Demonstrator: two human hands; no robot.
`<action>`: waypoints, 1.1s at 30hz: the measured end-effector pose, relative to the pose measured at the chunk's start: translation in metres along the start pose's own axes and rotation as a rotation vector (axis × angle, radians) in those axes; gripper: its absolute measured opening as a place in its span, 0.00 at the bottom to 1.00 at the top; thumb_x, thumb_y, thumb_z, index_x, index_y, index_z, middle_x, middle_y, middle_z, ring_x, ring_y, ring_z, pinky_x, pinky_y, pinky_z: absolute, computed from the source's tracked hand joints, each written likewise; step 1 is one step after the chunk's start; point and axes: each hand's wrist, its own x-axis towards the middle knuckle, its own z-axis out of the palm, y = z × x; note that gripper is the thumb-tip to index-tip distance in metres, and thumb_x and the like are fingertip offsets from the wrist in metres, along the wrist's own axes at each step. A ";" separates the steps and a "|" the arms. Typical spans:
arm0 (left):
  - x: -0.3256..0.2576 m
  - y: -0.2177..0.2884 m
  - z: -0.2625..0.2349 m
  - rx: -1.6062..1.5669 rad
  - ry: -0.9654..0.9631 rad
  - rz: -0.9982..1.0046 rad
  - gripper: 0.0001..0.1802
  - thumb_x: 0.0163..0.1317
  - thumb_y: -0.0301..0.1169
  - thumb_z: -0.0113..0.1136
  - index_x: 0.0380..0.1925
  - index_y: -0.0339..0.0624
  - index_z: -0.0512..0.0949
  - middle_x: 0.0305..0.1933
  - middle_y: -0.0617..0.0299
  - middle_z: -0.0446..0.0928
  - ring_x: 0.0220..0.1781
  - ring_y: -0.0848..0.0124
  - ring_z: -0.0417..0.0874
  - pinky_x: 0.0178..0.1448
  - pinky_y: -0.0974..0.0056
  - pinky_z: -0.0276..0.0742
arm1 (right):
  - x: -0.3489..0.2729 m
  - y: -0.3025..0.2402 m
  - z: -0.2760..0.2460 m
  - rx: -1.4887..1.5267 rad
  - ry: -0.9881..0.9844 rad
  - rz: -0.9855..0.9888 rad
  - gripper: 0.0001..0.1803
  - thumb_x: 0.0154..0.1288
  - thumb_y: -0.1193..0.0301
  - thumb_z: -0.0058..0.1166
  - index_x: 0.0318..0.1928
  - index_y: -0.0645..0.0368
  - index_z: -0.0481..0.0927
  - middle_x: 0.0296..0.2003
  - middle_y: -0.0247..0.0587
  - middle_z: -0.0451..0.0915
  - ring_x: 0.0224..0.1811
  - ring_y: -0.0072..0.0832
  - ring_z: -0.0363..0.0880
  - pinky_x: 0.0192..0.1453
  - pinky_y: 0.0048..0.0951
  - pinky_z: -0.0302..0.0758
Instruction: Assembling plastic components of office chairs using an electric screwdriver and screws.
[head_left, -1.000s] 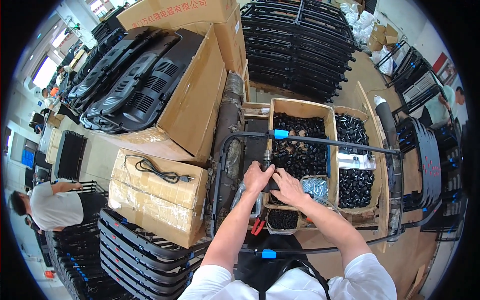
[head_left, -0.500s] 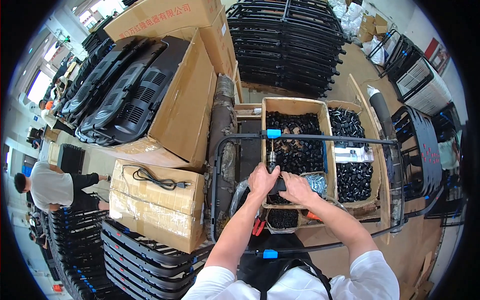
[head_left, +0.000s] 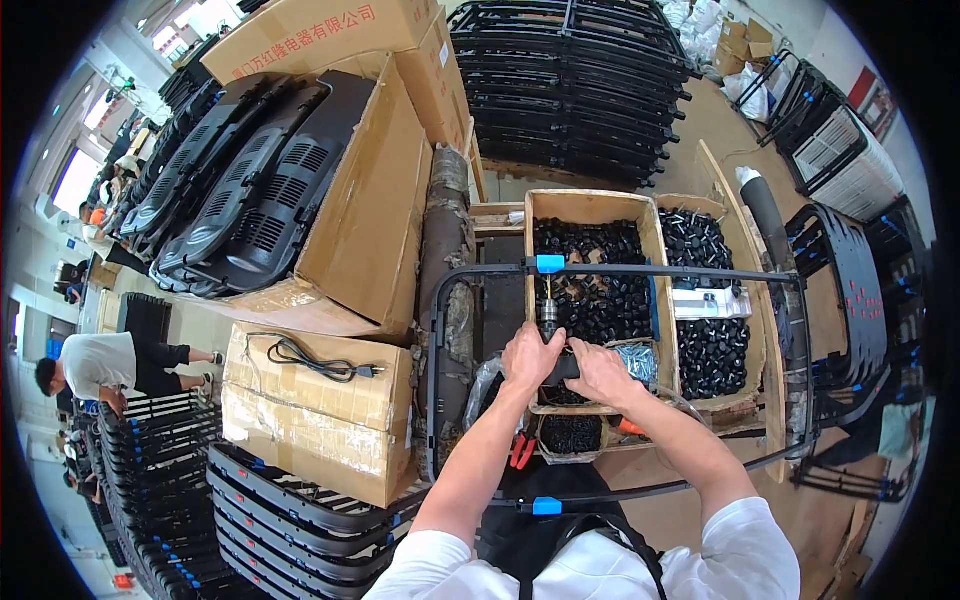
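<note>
A power drill [head_left: 549,313] points away from me, its metal chuck and thin bit aimed at a blue clip [head_left: 550,264] on the far bar of a black tubular frame [head_left: 650,270]. My left hand [head_left: 532,356] is closed round the drill's body just behind the chuck. Behind it, my right hand [head_left: 602,374] grips the drill's rear part, largely hiding it. The bit's tip is close to the clip; I cannot tell whether they touch. The frame lies across wooden trays and rollers, and a second blue clip [head_left: 547,506] sits on its near bar.
Wooden trays [head_left: 660,240] beneath hold black knobs [head_left: 710,357], black-headed bolts [head_left: 693,237] and silver screws [head_left: 636,364]. Red-handled pliers [head_left: 522,452] hang nearby. Cartons [head_left: 310,420] and stacked frames [head_left: 290,515] stand left, more frames [head_left: 560,90] beyond. A person [head_left: 95,365] is at far left.
My hands and the drill stay at the frame's far bar, with only a slight shift. At far left, the person has turned and leaned toward the stacked frames.
</note>
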 end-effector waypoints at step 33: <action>0.024 0.016 -0.004 0.018 -0.044 -0.057 0.38 0.61 0.58 0.69 0.49 0.28 0.81 0.50 0.34 0.87 0.53 0.39 0.89 0.59 0.44 0.84 | 0.016 0.006 0.004 -0.036 0.012 -0.052 0.35 0.58 0.66 0.71 0.64 0.61 0.73 0.62 0.52 0.75 0.65 0.52 0.77 0.67 0.49 0.78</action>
